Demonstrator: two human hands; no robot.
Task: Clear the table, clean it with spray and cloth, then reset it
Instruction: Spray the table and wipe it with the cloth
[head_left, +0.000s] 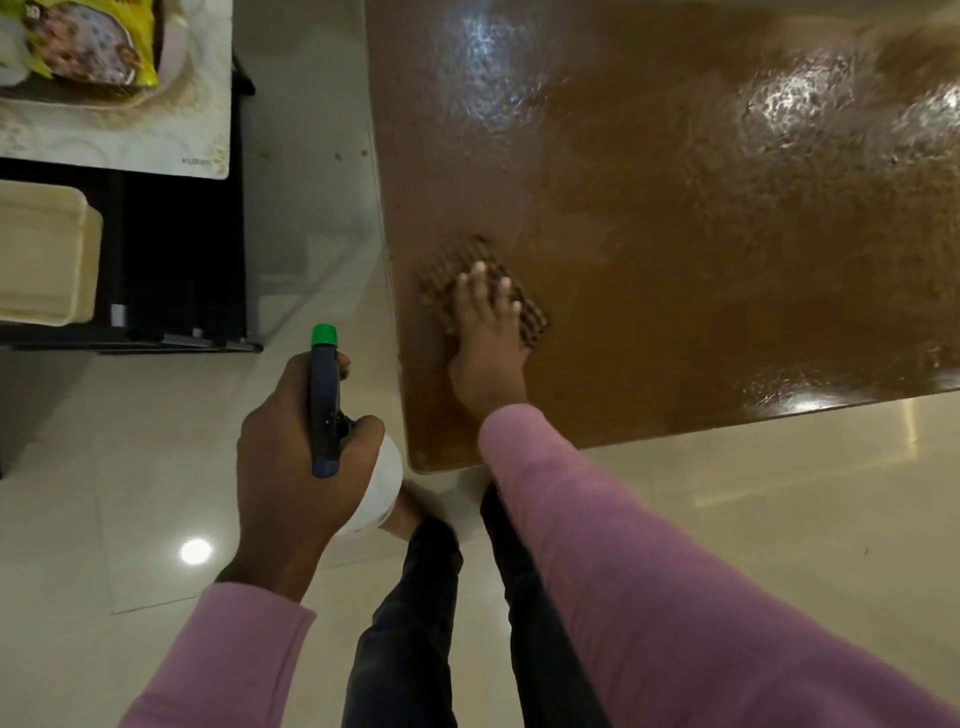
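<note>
Two hands are sharing the cleaning step. Your right hand (485, 338) is pressing the cloth (439, 278) flat against the brown surface (675, 234), near its left edge and close to the corner nearest you. The fingers (475, 283) are lying spread and fairly straight on top of the cloth, not bunching it. Your left hand (283, 467) is holding the spray bottle (324, 405) out over the floor (156, 467), just beside that edge. Its fingers are curling round the neck under the dark head, and the green nozzle is pointing away from you. Whether a finger is sitting on the trigger, I cannot tell.

The surface is showing bare and glossy with a wet-looking sheen, so clearing looks done and wiping is under way; resetting is not yet begun. The cloth is looking thin, soft and limp. It is likely to slide easily on the sheen and ruck up if pushed from one edge, so a flat palm over its middle is probably serving you best. The bottle is looking like light, rigid plastic, and the neck seems the sensible place to be gripping it.

Items for resetting seem to be waiting on the dark side surface (182, 249) to your left: a placemat (130, 140), a yellow packet (93, 36) and a beige tray (41, 254).
</note>
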